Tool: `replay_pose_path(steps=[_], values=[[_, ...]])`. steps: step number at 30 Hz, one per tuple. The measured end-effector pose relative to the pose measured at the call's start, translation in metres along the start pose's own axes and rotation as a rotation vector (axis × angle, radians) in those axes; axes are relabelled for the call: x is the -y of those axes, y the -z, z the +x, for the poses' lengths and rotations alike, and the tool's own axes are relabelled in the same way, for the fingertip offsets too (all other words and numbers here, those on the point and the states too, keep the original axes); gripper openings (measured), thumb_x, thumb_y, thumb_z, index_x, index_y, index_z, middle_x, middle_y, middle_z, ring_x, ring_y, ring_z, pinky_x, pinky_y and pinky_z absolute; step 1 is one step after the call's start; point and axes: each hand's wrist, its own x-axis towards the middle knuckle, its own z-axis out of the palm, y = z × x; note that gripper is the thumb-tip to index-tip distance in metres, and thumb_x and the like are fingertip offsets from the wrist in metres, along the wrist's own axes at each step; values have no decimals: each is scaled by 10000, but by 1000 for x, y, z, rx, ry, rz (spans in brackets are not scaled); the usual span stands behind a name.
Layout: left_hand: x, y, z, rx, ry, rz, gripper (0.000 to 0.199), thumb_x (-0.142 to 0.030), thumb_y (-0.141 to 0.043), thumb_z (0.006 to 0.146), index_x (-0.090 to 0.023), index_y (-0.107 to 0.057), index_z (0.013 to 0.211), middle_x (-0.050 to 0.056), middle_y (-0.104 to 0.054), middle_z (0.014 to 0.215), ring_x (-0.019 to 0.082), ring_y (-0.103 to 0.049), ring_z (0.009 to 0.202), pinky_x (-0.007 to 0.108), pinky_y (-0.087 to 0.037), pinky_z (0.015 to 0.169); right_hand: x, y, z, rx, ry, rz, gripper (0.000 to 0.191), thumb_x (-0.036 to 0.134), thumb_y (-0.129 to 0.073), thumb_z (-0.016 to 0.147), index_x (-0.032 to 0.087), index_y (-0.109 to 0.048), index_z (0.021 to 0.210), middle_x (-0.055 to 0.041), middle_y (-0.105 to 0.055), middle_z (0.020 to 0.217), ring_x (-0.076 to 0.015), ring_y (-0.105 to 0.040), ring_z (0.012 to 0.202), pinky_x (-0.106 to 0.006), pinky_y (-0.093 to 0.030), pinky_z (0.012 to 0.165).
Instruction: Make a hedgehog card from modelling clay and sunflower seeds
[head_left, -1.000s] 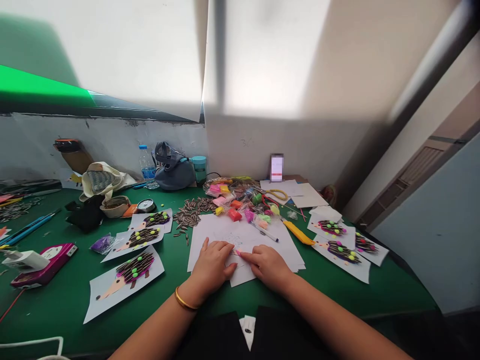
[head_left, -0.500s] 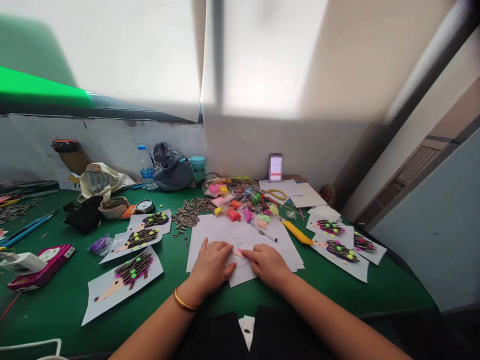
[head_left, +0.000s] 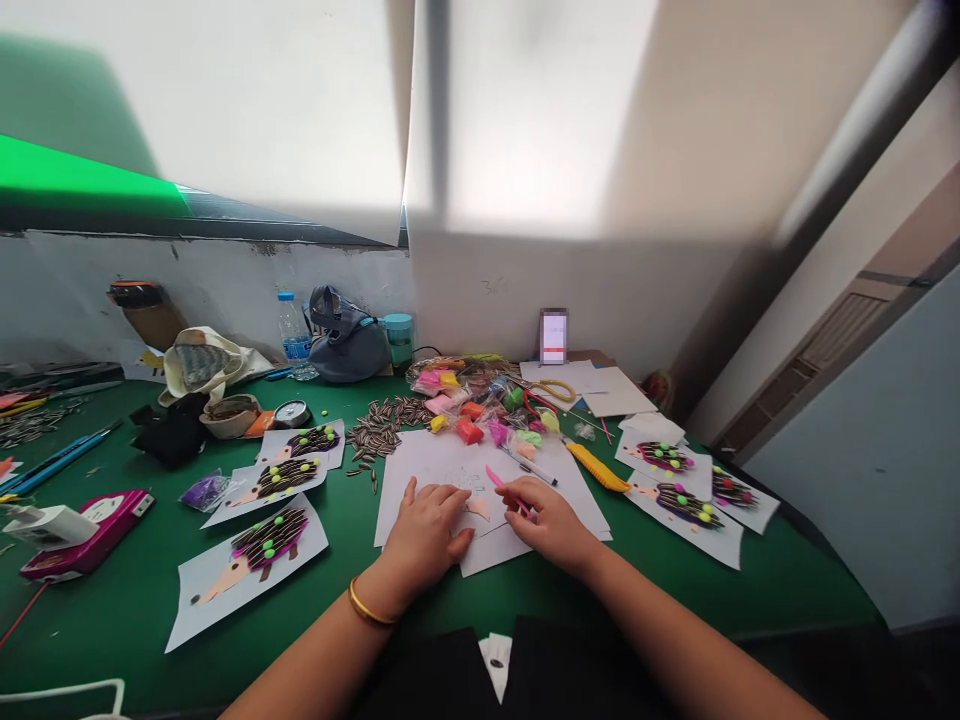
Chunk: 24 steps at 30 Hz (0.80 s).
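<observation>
My left hand [head_left: 424, 522] rests on the white paper [head_left: 420, 462], its fingers stretched out and the thumb apart. Just beyond its fingertips lies a flat, pointed piece of peach clay [head_left: 478, 510], stuck on a faint pencil drawing [head_left: 471, 480]. My right hand [head_left: 551, 522] is closed around a slim pink clay modelling tool [head_left: 493, 476]. The tool's flat tip points up and left, apart from the clay. A pen [head_left: 534, 468] lies on the paper beyond my right hand.
Bagged coloured clay [head_left: 469, 430] and sunflower seeds [head_left: 386, 425] lie behind the paper. To the right are a yellow utility knife [head_left: 598, 467] and scissors [head_left: 553, 388]. Finished hedgehog pictures [head_left: 217, 560] lie on both sides. A phone [head_left: 553, 338] leans on the wall.
My right hand has drawn back slightly to the right, lifting the pink tool off the peach clay and tilting its tip upward. My left hand stays nearly in place.
</observation>
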Motion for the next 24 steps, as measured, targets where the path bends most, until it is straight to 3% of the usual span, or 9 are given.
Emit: replay_pose_path(steps=[3, 6, 13, 16, 18, 24], values=[[0, 0, 0, 4, 6, -3, 439, -264, -646, 821, -282, -574, 1254, 58, -650, 1215, 276, -549, 1186, 619, -136, 1162, 2, 1, 2, -40, -14, 10, 160, 268, -571, 876, 205, -677, 978, -48, -645, 893, -190, -602, 838, -322, -494, 762], [-1, 1, 0, 15, 7, -4, 414, -265, -642, 826, -281, -581, 1235, 57, -647, 1220, 275, -543, 1189, 621, -133, 1159, -2, -4, 1, -86, -30, -11, 176, 309, -525, 927, 207, -667, 906, -54, -658, 895, -202, -604, 881, -336, -486, 793], [-1, 2, 0, 9, 10, -5, 353, -261, -642, 821, -280, -594, 1170, 46, -645, 1198, 274, -550, 1173, 633, -147, 1149, -11, -13, 0, -70, 47, 36, 316, 312, -569, 908, 219, -596, 1210, -67, -657, 998, -202, -606, 919, -358, -510, 842], [-1, 1, 0, 10, 16, -3, 363, -256, -646, 815, -281, -592, 1172, 44, -643, 1193, 272, -552, 1170, 630, -150, 1151, -12, -11, 0, -85, 47, 33, 219, 351, -515, 952, 216, -662, 1043, -65, -680, 942, -204, -622, 908, -353, -504, 836], [-1, 1, 0, 9, 14, -1, 367, -260, -652, 811, -279, -591, 1172, 43, -638, 1195, 273, -546, 1174, 630, -148, 1151, -12, -11, -1, -82, 41, 6, 275, 367, -461, 981, 206, -674, 914, -63, -682, 877, -200, -628, 865, -340, -500, 806], [-1, 0, 0, 7, 16, 1, 377, -277, -652, 813, -287, -585, 1184, 44, -626, 1192, 272, -542, 1171, 625, -151, 1153, -7, -15, -3, -28, 57, -147, 261, 244, -408, 975, 208, -645, 1078, -72, -681, 1033, -202, -613, 975, -346, -475, 869]])
